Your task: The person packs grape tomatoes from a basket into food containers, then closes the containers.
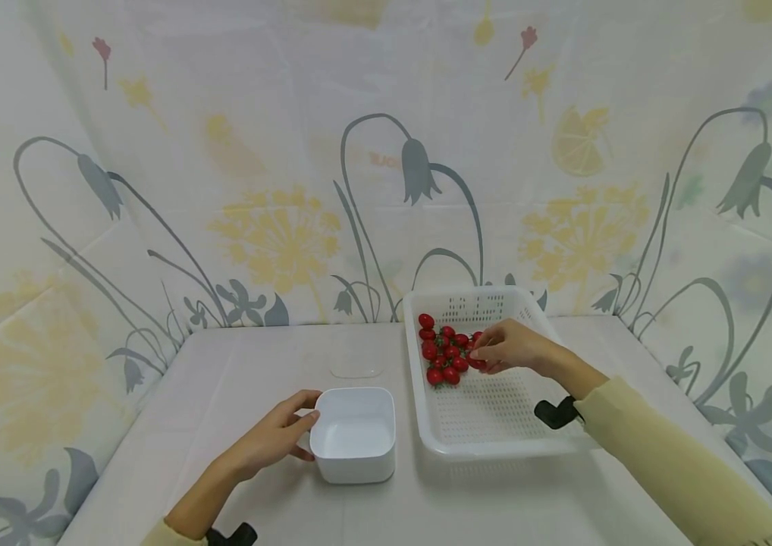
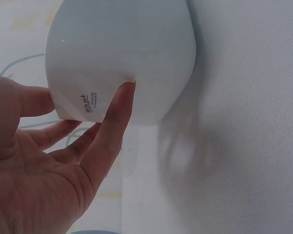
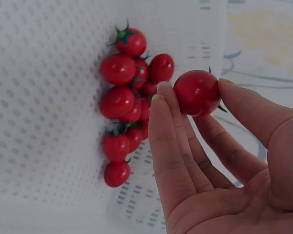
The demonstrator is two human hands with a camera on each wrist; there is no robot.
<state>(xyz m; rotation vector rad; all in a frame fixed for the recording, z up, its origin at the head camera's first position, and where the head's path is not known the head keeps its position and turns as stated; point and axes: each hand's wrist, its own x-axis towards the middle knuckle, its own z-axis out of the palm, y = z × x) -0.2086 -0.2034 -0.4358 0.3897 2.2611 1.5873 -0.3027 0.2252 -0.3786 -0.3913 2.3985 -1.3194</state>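
Beside the basket's left edge stands a square white container (image 1: 359, 447), its top open and its inside bare. My left hand (image 1: 284, 432) touches the outside of its left wall with spread fingers. In the left wrist view, fingertips (image 2: 122, 95) press that wall near small dark printing, with the thumb by the rim. My right hand (image 1: 512, 347) is over the white perforated basket (image 1: 430, 432), pinching a cherry tomato (image 3: 197, 92) between thumb and fingertips. Several other red cherry tomatoes (image 1: 450, 353), some with green stems, lie clustered in the basket's far left part.
A clear, flat lid-like piece (image 1: 356, 365) lies on the white table (image 1: 256, 364) behind the container. Flower-printed cloth (image 1: 386, 250) hangs behind the table and along both sides. Dark wrist mounts (image 1: 557, 413) sit on both arms.
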